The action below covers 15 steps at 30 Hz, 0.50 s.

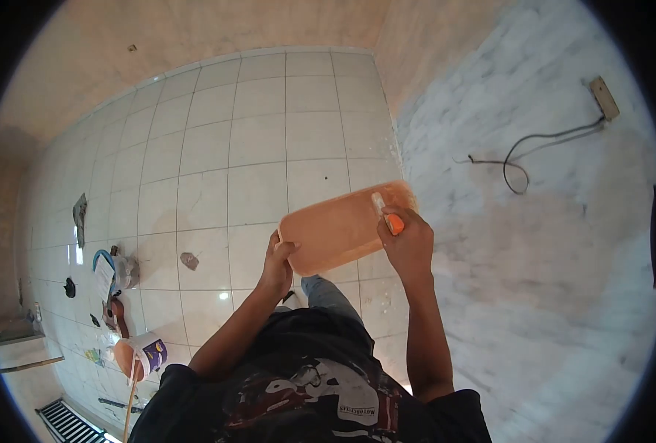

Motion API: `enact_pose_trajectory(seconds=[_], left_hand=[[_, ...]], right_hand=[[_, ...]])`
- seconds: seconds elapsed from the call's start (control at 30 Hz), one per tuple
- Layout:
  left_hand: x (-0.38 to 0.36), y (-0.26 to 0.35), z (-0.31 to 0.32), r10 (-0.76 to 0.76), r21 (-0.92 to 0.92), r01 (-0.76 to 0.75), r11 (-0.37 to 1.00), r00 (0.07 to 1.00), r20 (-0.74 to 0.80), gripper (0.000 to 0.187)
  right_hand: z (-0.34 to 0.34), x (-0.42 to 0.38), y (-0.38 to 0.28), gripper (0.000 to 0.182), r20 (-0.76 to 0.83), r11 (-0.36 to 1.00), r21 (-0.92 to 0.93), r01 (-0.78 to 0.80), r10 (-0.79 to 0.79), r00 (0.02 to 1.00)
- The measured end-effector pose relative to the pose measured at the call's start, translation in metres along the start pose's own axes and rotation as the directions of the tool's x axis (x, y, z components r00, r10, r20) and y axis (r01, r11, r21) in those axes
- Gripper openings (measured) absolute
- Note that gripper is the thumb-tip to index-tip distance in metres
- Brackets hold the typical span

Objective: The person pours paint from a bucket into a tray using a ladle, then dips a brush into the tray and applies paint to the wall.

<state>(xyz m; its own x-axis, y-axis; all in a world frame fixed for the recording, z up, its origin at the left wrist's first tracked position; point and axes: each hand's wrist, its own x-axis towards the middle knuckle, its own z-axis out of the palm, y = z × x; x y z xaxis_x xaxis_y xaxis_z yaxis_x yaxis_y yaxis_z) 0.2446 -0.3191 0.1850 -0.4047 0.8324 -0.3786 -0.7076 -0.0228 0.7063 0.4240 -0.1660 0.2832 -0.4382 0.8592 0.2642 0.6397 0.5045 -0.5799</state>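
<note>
An orange oblong tray [335, 229] is held out in front of my body, slightly tilted, with pale smears at its right end. My left hand [277, 260] is closed on its left end, thumb over the rim and fingers round the outside. At the right end, my right hand [407, 240] grips a small tool with an orange handle [394, 224]. Its pale, smeared head [377, 201] overlaps the inside of the tray; the exact kind of tool cannot be made out.
A white-smeared wall [475, 251] rises close on my right, with a loose black cable [542, 136] hanging from a wall box [604, 98]. On the tiled floor [254, 140] to the left stand a clear bucket [125, 272] and a white-and-purple bucket [151, 353] with a stick in it.
</note>
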Motion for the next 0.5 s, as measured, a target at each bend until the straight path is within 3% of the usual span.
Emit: enact_pose_trajectory(seconds=[0.13, 0.37, 0.5], left_hand=[[0.037, 0.009, 0.011, -0.040, -0.021, 0.039, 0.999, 0.999, -0.033, 0.073], [0.096, 0.021, 0.033, -0.049, 0.007, 0.048, 0.999, 0.999, 0.007, 0.074], [0.131, 0.031, 0.034, -0.081, 0.022, 0.081, 0.996, 0.997, 0.006, 0.072]], right_hand=[[0.011, 0.049, 0.018, 0.017, -0.002, 0.952, -0.283, 0.116, -0.122, 0.993], [0.041, 0.092, 0.031, 0.017, 0.017, 0.935, -0.307, 0.176, -0.179, 0.984], [0.053, 0.109, 0.012, 0.016, 0.043, 0.972, -0.178, 0.155, -0.150, 0.988]])
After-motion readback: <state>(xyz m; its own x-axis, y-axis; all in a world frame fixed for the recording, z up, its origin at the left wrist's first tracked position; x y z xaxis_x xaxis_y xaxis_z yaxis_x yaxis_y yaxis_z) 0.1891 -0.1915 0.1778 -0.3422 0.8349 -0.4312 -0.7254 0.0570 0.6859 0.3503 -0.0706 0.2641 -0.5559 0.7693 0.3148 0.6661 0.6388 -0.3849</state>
